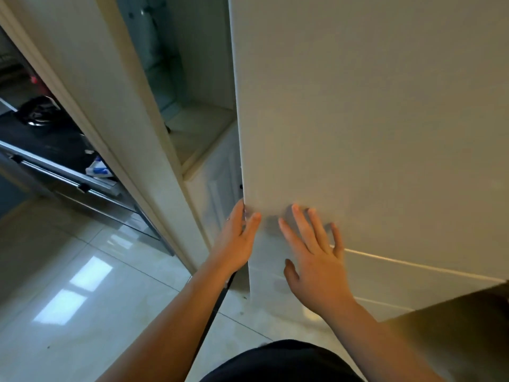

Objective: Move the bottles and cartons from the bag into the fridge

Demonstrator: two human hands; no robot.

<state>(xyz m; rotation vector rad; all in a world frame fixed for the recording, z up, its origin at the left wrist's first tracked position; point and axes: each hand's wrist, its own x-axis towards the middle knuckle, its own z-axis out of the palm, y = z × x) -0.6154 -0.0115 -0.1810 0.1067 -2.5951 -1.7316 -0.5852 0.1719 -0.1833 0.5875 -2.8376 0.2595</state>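
A tall white fridge door fills the right half of the head view, its left edge running down the middle. My left hand is at that edge near the door's lower end, fingers hooked round it and thumb on the front face. My right hand lies with fingers spread and straight, held flat at the door's front just to the right. A seam to a lower door runs below my right hand. No bag, bottles or cartons are in view.
Left of the fridge stands a white cabinet with an open niche. Further left a doorway frame opens onto a kitchen counter with dark objects. Glossy floor tiles lie below. A brown surface sits at lower right.
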